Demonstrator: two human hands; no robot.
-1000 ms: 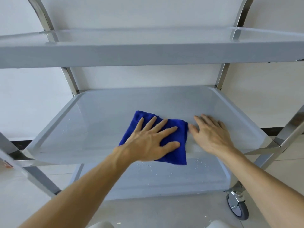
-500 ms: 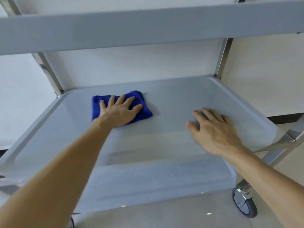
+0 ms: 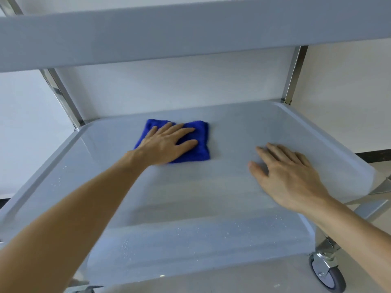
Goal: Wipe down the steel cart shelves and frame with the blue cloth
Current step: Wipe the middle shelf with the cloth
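While the middle shelf (image 3: 243,132) is under the wipe, I log the following items.

Step in hand: wiping the middle shelf, far-left quarter. I judge the task part done at best; droplets show on the lower shelf (image 3: 190,246), and the upper shelf (image 3: 190,30) and frame posts (image 3: 294,72) bear no sign either way.

Blue cloth (image 3: 196,142): folded into a pad, lying flat on the middle shelf near its far edge, left of centre, under my left hand.

Left hand (image 3: 165,142): arm reaching far and left, palm down, fingers (image 3: 182,131) straight and spread, pressing the cloth flat, not clutching it.

Right hand (image 3: 289,172): palm down on the bare shelf at right, well apart from the cloth, fingers extended and relaxed, holding nothing; I read it as bracing the cart.

Next move, as I judge it: a pass over the unwiped span, keeping steady downward pressure so the pad does not bunch, with the right hand lifting clear once the cloth comes near.

Also noted: caster wheel (image 3: 328,273), near right.
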